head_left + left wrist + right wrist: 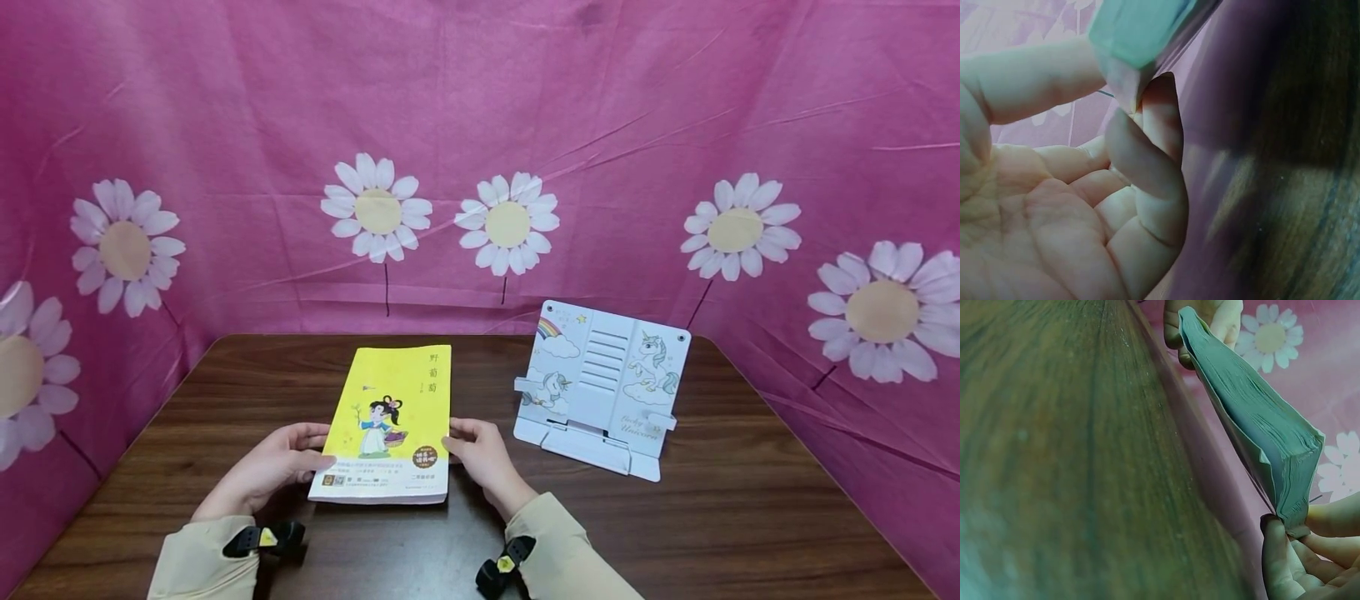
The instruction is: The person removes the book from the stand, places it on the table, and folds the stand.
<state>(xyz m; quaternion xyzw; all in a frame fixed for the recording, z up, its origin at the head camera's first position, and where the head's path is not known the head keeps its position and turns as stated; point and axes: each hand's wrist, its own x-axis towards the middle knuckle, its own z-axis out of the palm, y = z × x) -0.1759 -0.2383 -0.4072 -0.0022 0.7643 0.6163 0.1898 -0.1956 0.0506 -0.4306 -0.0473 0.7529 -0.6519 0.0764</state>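
Between both hands is a closed yellow book (390,408) with a cartoon girl on its cover, its page edges facing the right wrist camera. My left hand (273,467) grips the book's left edge, thumb on the cover and fingers beneath. On the opposite edge, my right hand (483,458) pinches the book near its lower corner. In the left wrist view the book's corner (1141,37) sits between thumb and curled fingers. The right wrist view shows the book (1254,412) raised off the table, with a hand at each side.
A white book stand (600,392) with unicorn and rainbow pictures stands tilted back on the right of the brown wooden table (720,517). Behind the table hangs a pink curtain (600,100) with white daisies.
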